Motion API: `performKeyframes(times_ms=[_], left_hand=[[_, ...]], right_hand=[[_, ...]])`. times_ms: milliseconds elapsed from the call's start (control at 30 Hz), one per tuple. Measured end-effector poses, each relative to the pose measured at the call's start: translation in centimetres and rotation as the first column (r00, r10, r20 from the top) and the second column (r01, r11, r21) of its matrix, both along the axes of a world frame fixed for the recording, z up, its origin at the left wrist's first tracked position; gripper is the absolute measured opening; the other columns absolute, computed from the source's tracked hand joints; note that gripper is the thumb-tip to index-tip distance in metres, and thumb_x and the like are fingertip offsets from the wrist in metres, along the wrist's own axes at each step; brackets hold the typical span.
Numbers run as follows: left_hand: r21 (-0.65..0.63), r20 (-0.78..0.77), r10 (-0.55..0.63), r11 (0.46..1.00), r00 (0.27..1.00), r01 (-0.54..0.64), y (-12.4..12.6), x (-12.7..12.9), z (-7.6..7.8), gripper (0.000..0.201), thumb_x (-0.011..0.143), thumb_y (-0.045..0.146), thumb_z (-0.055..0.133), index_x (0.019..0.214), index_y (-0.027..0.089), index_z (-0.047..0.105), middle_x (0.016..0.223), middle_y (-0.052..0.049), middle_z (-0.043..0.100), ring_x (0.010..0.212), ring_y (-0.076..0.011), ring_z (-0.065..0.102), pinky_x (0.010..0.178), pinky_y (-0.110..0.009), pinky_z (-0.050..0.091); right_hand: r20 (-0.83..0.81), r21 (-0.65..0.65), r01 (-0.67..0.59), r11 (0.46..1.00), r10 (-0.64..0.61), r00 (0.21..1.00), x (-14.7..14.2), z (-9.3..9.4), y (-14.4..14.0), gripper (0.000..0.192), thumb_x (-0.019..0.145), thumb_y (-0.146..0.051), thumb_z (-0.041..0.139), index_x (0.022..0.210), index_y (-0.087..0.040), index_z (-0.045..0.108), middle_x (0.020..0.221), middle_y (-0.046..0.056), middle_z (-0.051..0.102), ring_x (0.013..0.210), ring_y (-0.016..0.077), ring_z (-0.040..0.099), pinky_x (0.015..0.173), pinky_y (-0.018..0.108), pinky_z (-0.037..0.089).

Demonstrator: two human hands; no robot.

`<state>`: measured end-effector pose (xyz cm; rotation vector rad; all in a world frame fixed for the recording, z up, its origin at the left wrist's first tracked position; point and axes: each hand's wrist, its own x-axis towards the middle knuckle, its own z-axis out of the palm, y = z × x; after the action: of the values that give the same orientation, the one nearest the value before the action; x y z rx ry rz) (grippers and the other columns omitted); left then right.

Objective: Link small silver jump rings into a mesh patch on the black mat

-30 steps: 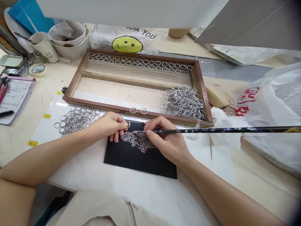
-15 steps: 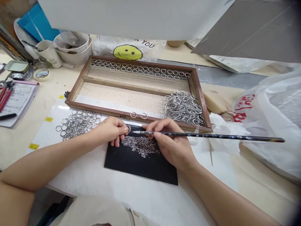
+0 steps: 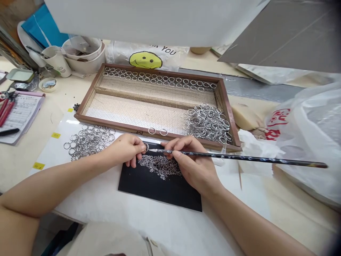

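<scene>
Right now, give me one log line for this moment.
left hand: pinches ring | right hand: holds stick tool, tip at ring | below: bead pile on black mat

rings (image 3: 89, 139): shiny metal | tray (image 3: 229, 106): brown wood frame, wire mesh | mat (image 3: 157, 186): matt black | bag (image 3: 306, 142): glossy plastic

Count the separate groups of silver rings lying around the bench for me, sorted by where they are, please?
Heaps inside the wooden tray: 1, at its right end
Neat rows in the tray: 1, along the far edge
Loose pairs on the tray's near edge: 1
Heaps on the white sheet: 1, by the left hand
Total: 4 groups
</scene>
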<state>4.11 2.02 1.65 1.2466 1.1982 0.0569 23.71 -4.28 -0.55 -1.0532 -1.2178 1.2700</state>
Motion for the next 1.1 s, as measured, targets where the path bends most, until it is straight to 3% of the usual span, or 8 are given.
performKeyframes(times_ms=[1100], left_hand=[[0.029,0.009,0.001,1.000,1.000,-0.001,-0.11,-0.04,-0.25,0.018,0.086,0.031,0.050,0.079,0.016,0.056,0.066,0.001,0.060,0.041,-0.0064,0.054,0.037,-0.019,0.039]], right_hand=[[-0.027,0.014,-0.019,1.000,0.019,0.999,-0.16,0.07,-0.04,0.008,0.085,-0.021,0.060,0.082,-0.025,0.053,0.082,-0.002,0.060,0.072,0.0127,0.053,0.075,0.034,0.044]])
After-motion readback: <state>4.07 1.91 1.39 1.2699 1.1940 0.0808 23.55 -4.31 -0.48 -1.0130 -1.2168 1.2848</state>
